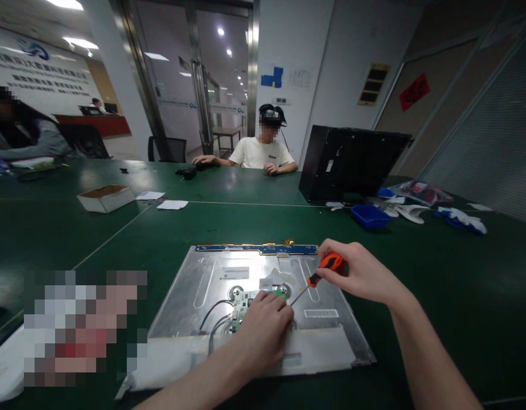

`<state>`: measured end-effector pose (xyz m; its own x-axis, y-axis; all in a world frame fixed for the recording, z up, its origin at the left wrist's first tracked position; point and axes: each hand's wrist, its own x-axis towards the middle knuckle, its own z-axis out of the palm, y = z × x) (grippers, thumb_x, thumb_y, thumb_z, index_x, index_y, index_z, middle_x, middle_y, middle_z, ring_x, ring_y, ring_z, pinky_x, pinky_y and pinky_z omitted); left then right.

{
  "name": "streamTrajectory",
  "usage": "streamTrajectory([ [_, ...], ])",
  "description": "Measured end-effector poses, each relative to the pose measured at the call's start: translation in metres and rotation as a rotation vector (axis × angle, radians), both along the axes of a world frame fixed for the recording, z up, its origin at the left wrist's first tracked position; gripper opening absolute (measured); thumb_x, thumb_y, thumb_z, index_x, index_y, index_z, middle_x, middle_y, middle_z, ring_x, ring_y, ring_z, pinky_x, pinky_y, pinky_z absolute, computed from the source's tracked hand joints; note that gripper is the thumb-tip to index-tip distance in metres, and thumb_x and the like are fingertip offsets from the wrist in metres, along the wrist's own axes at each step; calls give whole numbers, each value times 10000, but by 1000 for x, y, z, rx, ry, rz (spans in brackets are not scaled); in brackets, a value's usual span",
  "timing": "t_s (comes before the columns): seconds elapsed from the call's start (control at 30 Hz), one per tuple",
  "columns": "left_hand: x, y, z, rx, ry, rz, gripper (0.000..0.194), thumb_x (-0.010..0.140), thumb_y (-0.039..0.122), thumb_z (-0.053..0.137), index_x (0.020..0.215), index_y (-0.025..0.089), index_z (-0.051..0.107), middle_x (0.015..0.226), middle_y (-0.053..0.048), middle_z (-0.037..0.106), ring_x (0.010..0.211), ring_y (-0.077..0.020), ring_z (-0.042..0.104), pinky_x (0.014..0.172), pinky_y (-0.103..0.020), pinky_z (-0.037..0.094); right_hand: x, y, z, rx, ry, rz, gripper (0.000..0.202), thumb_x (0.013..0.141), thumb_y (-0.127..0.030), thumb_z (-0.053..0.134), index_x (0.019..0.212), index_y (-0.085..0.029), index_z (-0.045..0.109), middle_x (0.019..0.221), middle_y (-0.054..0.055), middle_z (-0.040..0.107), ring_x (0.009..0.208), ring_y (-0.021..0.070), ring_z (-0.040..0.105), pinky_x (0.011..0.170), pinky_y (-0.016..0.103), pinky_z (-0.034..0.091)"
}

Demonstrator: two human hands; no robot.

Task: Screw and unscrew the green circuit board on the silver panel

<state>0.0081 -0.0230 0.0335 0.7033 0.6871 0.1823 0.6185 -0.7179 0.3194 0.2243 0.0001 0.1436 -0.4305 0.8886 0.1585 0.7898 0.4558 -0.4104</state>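
Note:
A flat metal display panel (pixel 254 262) lies back side up on the green table in front of me. A blue circuit strip (pixel 246 249) runs along its far edge. My right hand (pixel 357 270) grips the orange and black handle of a screwdriver (pixel 331 263), whose shaft slants down and left toward the panel's middle. My left hand (pixel 265 324) rests over a small green circuit board (pixel 241 304), fingers curled together close to the screwdriver's tip. Those fingertips are hidden, as is the tip's exact contact point. Dark cables (pixel 214 313) leave the board on the left.
Behind the panel stand a black monitor-like housing (pixel 352 162) and a blue tray (pixel 369 216). Gloves (pixel 461 219) lie far right, an open cardboard box (pixel 106 199) far left. A person (pixel 263 151) wearing headgear sits opposite; another person (pixel 32 134) sits at left. Part of the near left is pixelated.

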Motion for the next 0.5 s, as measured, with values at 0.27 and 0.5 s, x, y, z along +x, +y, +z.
streamTrajectory([
  [0.27,-2,-4,-9,54,28,-17,89,796,164,563,874,180,603,937,-78,643,874,-246,565,861,-413,381,23,13,-39,-34,232,-85,187,866,-376,557,843,-206,484,694,-31,503,594,126,470,557,262,387],
  [0.5,-3,-4,-13,62,-21,-38,95,839,131,525,868,181,600,910,-65,654,873,-237,567,872,-408,371,27,11,-43,-11,398,-86,263,823,-418,619,874,-205,473,754,-22,498,650,135,501,583,256,421],
])
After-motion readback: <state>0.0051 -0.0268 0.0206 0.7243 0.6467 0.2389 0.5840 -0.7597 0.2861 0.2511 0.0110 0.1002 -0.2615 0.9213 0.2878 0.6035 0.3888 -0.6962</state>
